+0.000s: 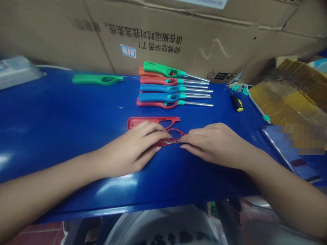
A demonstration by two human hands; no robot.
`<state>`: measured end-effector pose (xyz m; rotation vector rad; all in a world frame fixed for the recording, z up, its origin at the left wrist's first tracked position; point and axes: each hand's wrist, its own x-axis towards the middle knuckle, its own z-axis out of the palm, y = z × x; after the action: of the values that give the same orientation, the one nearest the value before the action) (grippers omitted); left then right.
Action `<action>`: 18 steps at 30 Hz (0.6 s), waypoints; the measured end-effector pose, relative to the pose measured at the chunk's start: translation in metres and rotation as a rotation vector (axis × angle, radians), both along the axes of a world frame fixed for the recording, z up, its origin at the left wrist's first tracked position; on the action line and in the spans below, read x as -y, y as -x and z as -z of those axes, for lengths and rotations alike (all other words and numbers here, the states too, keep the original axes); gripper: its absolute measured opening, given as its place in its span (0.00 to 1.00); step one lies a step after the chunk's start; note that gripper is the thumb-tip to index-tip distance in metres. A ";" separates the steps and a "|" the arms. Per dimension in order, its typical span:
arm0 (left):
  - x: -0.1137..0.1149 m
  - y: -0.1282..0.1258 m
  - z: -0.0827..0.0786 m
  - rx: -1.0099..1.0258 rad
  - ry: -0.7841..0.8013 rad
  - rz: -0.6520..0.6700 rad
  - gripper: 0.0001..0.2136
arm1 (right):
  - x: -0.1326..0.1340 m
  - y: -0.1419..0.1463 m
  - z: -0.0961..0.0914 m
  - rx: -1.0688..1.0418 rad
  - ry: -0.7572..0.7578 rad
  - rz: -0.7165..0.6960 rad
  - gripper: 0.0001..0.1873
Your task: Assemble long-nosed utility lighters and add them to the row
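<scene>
Hands (136,146) on red casing (160,143), left end hidden, wire (172,142) indistinct

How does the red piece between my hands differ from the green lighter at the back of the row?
Pose: the red piece is held by the left hand and right hand, while the green lighter lies untouched. Look: a long silver tube sticks out of the green lighter; none shows on the red piece, whose end the right hand covers. Both have a looped opening.
</scene>
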<state>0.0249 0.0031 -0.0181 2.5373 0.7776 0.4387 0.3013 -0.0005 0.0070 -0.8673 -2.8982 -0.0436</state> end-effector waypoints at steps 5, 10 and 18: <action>-0.001 0.000 0.002 0.013 -0.016 0.000 0.15 | -0.002 0.005 0.004 0.009 -0.054 0.007 0.16; -0.001 -0.001 0.001 0.008 -0.007 0.008 0.16 | -0.001 0.007 0.005 0.094 -0.041 -0.010 0.14; 0.000 0.000 0.000 0.001 -0.002 0.001 0.16 | -0.003 0.000 -0.001 -0.008 0.345 0.021 0.07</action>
<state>0.0253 0.0035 -0.0185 2.5391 0.7761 0.4411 0.3008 0.0022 0.0083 -0.9420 -2.9351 0.4691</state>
